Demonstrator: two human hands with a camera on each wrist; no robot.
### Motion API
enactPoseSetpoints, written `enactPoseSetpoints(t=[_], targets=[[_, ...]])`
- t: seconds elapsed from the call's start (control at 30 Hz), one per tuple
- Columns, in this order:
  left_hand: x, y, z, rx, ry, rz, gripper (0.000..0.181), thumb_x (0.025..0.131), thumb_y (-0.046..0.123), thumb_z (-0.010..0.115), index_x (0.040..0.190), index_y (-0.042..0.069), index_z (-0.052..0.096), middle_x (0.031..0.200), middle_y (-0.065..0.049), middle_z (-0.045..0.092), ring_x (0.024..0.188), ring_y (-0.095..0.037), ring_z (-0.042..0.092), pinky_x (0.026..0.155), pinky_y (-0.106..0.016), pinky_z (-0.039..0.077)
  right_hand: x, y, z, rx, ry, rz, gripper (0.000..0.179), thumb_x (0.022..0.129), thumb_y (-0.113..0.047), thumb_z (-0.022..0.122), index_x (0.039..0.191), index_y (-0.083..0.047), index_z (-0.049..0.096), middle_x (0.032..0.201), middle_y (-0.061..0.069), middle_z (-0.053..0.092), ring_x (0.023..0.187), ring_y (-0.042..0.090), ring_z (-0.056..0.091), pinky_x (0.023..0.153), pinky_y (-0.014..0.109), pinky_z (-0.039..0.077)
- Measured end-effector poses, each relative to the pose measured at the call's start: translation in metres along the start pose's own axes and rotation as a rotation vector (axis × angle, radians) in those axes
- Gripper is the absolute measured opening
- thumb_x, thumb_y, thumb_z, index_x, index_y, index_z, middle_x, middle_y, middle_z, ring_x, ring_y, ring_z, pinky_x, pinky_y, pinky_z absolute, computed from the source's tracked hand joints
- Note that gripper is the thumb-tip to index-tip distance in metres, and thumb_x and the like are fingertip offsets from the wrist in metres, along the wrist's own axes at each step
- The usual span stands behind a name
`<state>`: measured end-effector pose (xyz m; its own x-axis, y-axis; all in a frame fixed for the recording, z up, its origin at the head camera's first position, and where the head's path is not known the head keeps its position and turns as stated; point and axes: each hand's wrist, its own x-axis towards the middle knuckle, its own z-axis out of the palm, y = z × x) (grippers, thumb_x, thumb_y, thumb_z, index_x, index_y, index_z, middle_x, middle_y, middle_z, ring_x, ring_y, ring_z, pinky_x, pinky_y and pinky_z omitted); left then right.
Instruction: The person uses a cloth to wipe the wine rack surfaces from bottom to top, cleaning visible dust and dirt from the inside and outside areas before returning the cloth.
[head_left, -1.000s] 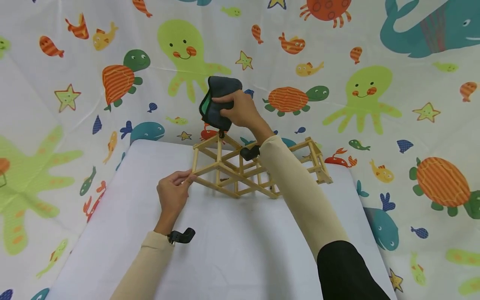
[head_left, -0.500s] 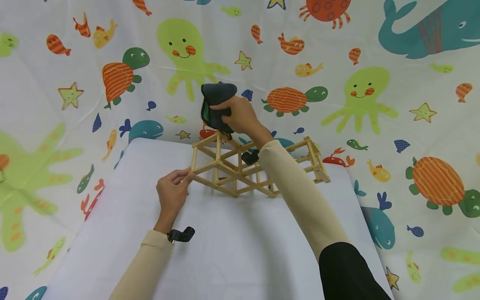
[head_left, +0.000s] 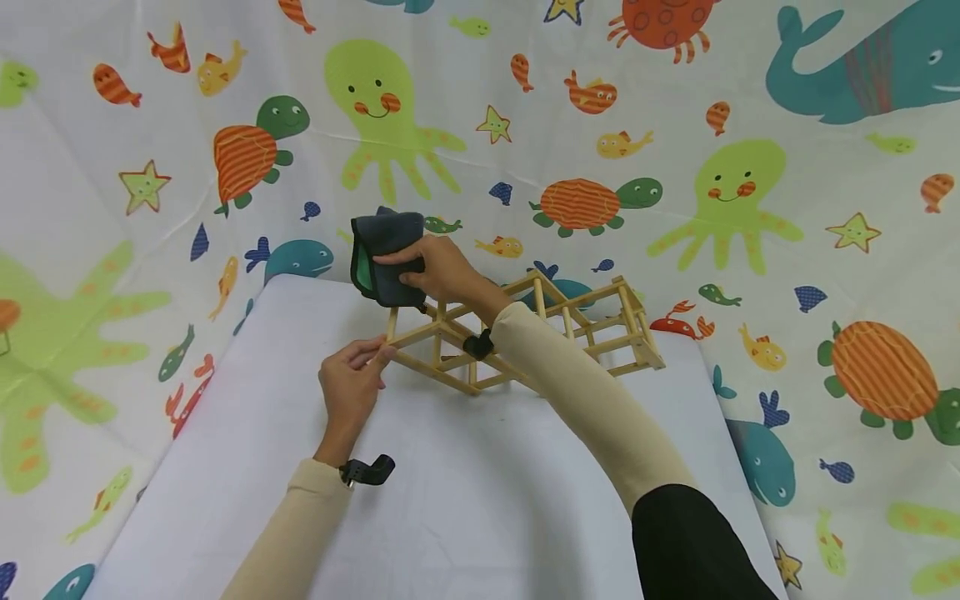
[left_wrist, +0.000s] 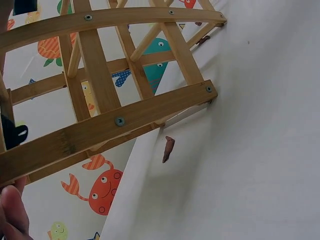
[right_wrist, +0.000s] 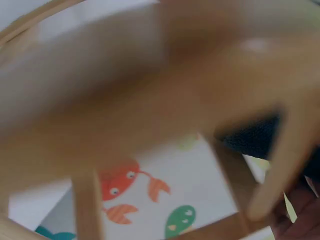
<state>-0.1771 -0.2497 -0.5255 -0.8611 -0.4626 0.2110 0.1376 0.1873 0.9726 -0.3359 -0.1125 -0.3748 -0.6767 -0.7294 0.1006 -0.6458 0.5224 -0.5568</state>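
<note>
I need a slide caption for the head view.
Left hand grips wooden rack; right hand holds folded dark cloth.

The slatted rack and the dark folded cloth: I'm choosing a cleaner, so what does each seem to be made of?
Slatted rack: probably bamboo or another wood, smooth with a slight sheen; tan colour and fine grain suggest it.
Screws in it: likely metal, grey and round-headed.
Dark folded cloth: soft matte fabric, judging by its folds; exact fibre unclear.

Rack (left_wrist: 102, 75): one. Table (head_left: 450, 500): one, under rack. Cloth (head_left: 386, 237): one, above rack's left part. One left hand (head_left: 352, 383) at rack's left end, one right hand (head_left: 448, 271) above rack.
</note>
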Motion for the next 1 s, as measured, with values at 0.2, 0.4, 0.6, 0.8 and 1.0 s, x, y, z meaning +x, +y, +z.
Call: enactPoseSetpoints(t=[0.2, 0.4, 0.6, 0.8, 1.0], targets=[[-0.008, -0.001, -0.002, -0.029, 0.037, 0.043, 0.029, 0.091, 0.013, 0.084, 0.117, 0.001, 0.08, 0.106, -0.021, 0.081, 0.046, -0.006, 0.061, 0.044, -0.013, 0.042, -0.006, -0.006, 0.015, -0.196, -0.156, 0.001, 0.045, 0.098, -0.013, 0.078, 0.133, -0.041, 0.073, 0.145, 0.003, 0.069, 0.105, 0.016, 0.063, 0.085, 0.024, 0.049], [-0.021, 0.02, 0.0, -0.08, 0.072, 0.038, 0.024, 0.09, -0.001, 0.081, 0.11, -0.012, 0.075, 0.103, -0.032, 0.077, 0.049, -0.01, 0.065, 0.048, -0.011, 0.047, -0.015, -0.016, 0.009, -0.187, -0.334, -0.055, 0.042, 0.098, -0.012, 0.077, 0.128, -0.042, 0.076, 0.129, -0.001, 0.077, 0.087, 0.013, 0.049, 0.076, 0.02, 0.041], [-0.031, 0.028, 0.005, -0.097, 0.101, 0.062, 0.025, 0.091, -0.001, 0.079, 0.114, -0.012, 0.074, 0.107, -0.032, 0.077, 0.051, -0.005, 0.066, 0.05, -0.016, 0.053, -0.016, -0.023, 0.006, -0.062, -0.253, -0.051, 0.042, 0.099, -0.004, 0.073, 0.129, -0.032, 0.077, 0.136, 0.003, 0.075, 0.101, 0.014, 0.062, 0.08, 0.021, 0.051], [-0.035, 0.027, 0.01, -0.117, 0.141, 0.063, 0.023, 0.09, -0.002, 0.081, 0.109, -0.013, 0.074, 0.106, -0.031, 0.078, 0.048, -0.005, 0.064, 0.05, -0.015, 0.053, -0.017, -0.03, 0.014, -0.178, -0.318, 0.009, 0.044, 0.099, -0.001, 0.067, 0.129, -0.031, 0.077, 0.136, 0.002, 0.073, 0.101, 0.014, 0.059, 0.077, 0.019, 0.046], [-0.042, 0.03, 0.015, -0.098, 0.174, 0.059, 0.021, 0.09, -0.005, 0.08, 0.106, -0.015, 0.072, 0.103, -0.032, 0.078, 0.046, -0.007, 0.064, 0.048, -0.015, 0.052, -0.022, -0.035, 0.008, 0.006, -0.371, 0.034, 0.042, 0.094, 0.001, 0.073, 0.12, -0.029, 0.082, 0.129, 0.003, 0.076, 0.089, 0.016, 0.054, 0.068, 0.022, 0.047]])
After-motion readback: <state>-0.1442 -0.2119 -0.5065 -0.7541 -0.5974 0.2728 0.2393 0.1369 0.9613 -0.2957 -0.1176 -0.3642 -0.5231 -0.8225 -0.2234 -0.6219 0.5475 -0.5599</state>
